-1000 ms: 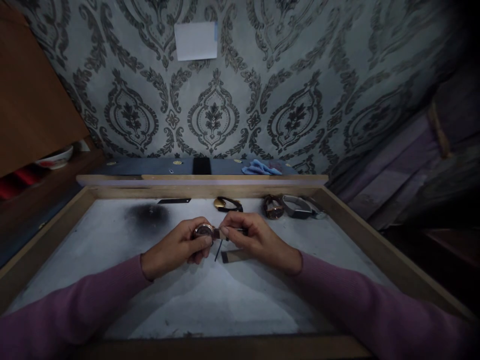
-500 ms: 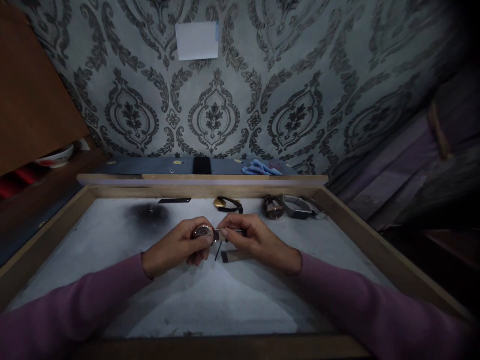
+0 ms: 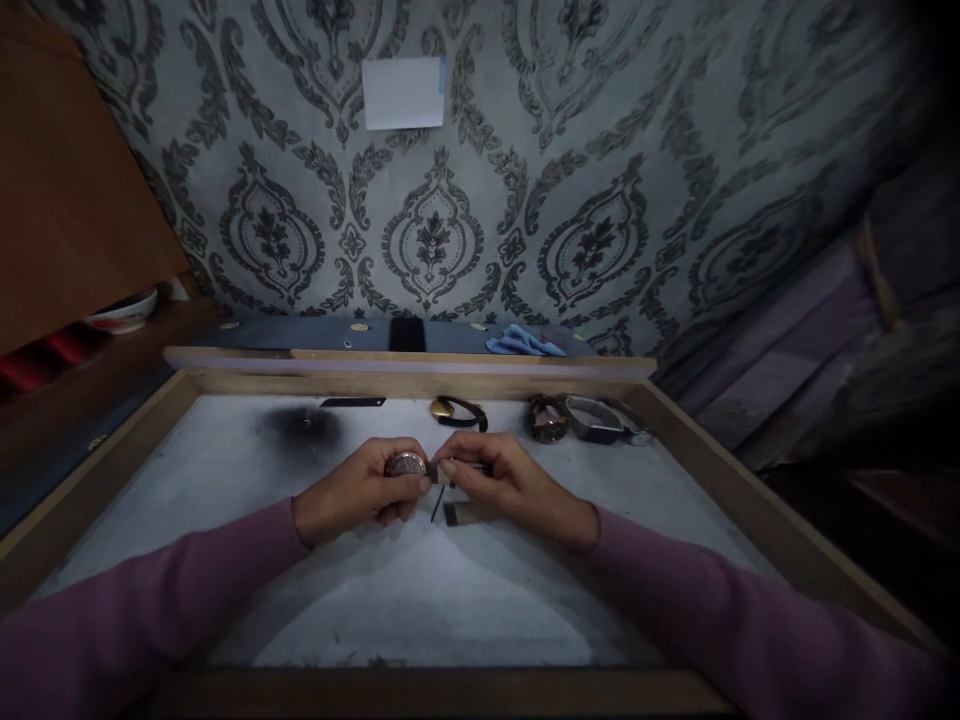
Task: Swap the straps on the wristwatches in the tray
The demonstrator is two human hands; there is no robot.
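Note:
My left hand (image 3: pixel 367 488) is closed around a round watch (image 3: pixel 407 464) with a shiny rose-gold case, its face tilted up. The left thumb lies along the lower right side of the case. Against the right side of the case, my right hand (image 3: pixel 504 480) pinches a short dark-and-beige watch strap (image 3: pixel 439 473). Its far end is hidden by the right fingers. A thin black stick (image 3: pixel 437 505) slants down below the fingertips. On the white surface under the right hand lies a flat grey-brown strip (image 3: pixel 466 514) with a dark end, partly covered by the hand.
A wooden-rimmed tray (image 3: pixel 420 383) surrounds the white work surface. Along its back lie a black blade (image 3: pixel 354 402), a gold watch with black strap (image 3: pixel 459 411), a dark brown watch (image 3: pixel 547 418) and a silver watch (image 3: pixel 595 420). Behind the rim sits a blue cloth (image 3: pixel 523 341).
The left thumb has shifted slightly right, towards the strap, and the watch is tilted a little differently. The right hand keeps its pinch. The whole view has moved slightly.

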